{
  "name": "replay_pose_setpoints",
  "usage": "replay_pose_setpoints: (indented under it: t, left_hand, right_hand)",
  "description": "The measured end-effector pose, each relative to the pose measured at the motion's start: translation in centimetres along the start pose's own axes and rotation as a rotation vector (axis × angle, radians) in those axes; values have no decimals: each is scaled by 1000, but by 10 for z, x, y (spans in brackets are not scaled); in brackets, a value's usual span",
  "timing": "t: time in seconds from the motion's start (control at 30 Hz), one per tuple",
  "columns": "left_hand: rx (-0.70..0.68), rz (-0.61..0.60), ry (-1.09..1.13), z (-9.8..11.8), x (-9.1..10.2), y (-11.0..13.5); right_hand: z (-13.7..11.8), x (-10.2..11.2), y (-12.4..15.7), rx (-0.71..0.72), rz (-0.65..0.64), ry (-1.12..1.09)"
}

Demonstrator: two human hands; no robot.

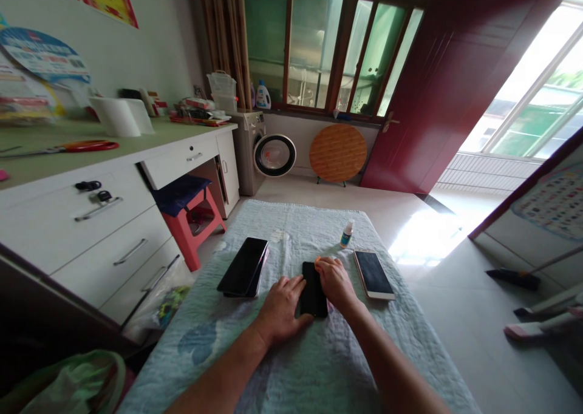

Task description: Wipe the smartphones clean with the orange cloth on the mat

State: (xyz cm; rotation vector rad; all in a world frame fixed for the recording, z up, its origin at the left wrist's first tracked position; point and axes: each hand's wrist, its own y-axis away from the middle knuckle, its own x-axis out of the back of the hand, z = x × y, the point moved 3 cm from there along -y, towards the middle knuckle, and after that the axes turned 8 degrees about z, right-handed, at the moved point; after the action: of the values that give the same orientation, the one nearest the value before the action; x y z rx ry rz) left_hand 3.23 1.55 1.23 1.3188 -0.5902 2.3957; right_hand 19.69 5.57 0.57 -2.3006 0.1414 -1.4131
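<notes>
from close above the quilted cloth (pixel 294 371), the head camera faces forward and down, toward the window (pixel 314 50).

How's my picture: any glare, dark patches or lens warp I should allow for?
All from the head view: glare whitens the floor near the red door; shadow dims the lower-left corner around the pale green bag; wide-angle distortion seems to slant the door and desk; the phone between the left hand and the right hand shows almost black, with little detail.
</notes>
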Motion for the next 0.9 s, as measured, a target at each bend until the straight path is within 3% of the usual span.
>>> replay_pose_setpoints:
  t: [0.2, 0.37, 0.73, 0.9]
  left_hand:
    - [-8, -9, 18, -1, -1, 1]
    - [-6, -9, 19, 3, 2, 0]
    - [8, -8, -32, 0, -3, 2]
    - [5, -4, -15, 0, -2, 2]
  right_hand:
    - [-18, -14, -5, 80, -14, -13]
    - [-28, -14, -5, 158, -44, -58]
    - [13, 5, 1, 15, 13, -4]
    - [12, 4, 4, -10, 25, 10]
